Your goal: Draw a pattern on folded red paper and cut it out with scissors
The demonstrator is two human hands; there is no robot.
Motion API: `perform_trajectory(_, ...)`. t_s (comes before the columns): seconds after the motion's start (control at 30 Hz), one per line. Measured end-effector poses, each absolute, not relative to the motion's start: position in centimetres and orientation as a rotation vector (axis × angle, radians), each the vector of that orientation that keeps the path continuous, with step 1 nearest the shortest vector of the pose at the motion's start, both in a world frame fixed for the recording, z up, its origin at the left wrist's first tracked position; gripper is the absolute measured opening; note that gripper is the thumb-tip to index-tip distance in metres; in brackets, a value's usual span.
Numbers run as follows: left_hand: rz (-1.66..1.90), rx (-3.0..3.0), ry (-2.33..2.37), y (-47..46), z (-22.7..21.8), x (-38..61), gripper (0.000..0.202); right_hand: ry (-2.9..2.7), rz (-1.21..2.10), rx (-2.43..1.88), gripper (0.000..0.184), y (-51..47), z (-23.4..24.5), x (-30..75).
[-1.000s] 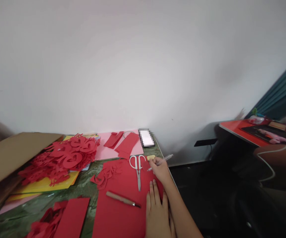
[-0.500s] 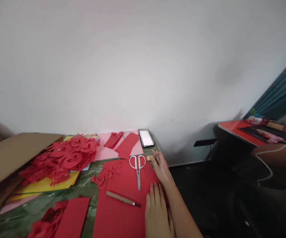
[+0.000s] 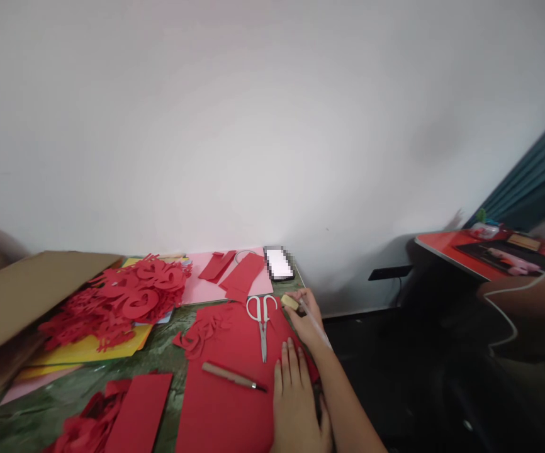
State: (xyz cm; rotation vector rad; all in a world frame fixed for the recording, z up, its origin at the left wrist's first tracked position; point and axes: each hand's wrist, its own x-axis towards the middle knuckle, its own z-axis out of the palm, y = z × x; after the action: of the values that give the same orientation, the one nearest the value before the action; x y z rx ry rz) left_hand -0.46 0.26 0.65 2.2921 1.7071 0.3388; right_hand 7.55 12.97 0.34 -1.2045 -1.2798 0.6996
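My left hand lies flat on the red paper, fingers stretched out and slightly apart. Just beyond it, my right hand is closed at the table's right edge. Between its thumb and fingers is a small pale yellow block that looks like an eraser. A slim, clear pen also rests in that hand, slanting back along it. White-handled scissors lie on the red paper, points toward me. A wooden-handled carving tool is left of my left hand. Red paper scraps sit on the sheet's upper left.
A heap of red paper cutouts rests on coloured sheets at left, beside brown cardboard. A folded red card lies nearer me. A phone and pink paper are at the back. Another person's arm is at right.
My right hand has closed on the yellow block, lifting it from the table beside the scissors. The pen in it now shows more clearly. My left hand has shifted slightly up and left.
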Motion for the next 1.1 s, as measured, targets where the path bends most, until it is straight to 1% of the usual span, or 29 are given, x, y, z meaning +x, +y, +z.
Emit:
perform_trajectory(0.1, 0.310, 2.304, 1.710, 0.3, 1.0, -0.5, 0.067, -1.298, 0.769, -1.158, 0.023, 11.8, 1.1, 7.4)
perform_trajectory(0.3, 0.330, 2.367, 1.606, 0.2, 0.9, -1.0, 0.073, -1.469, 0.878, -1.159, 0.017, 9.4, 2.2, 7.1)
perform_trajectory(0.47, 0.307, 2.368, 1.610, 0.1, 1.1, -0.9, 0.071, -1.584, 0.848, -1.210, 0.018, 9.2, 2.6, 7.1)
perform_trajectory(0.6, 0.298, 2.331, 1.634, 0.1, 0.9, -0.8, 0.075, -1.601, 0.816, -1.210, 0.020, 9.3, 2.7, 7.3)
perform_trajectory(0.7, 0.293, 2.332, 1.636, 0.1, 1.1, -0.7, 0.074, -1.594, 0.789, -1.208, 0.020, 9.3, 2.7, 7.3)
perform_trajectory(0.87, 0.261, 2.312, 1.631, 0.0, 1.7, -0.6, 0.071, -1.625, 0.815, -1.187, 0.019, 9.1, 2.7, 7.6)
perform_trajectory(1.1, 0.283, 2.304, 1.646, 0.1, 1.1, -0.6, 0.072, -1.635, 0.822, -1.197, 0.019, 9.1, 2.7, 7.6)
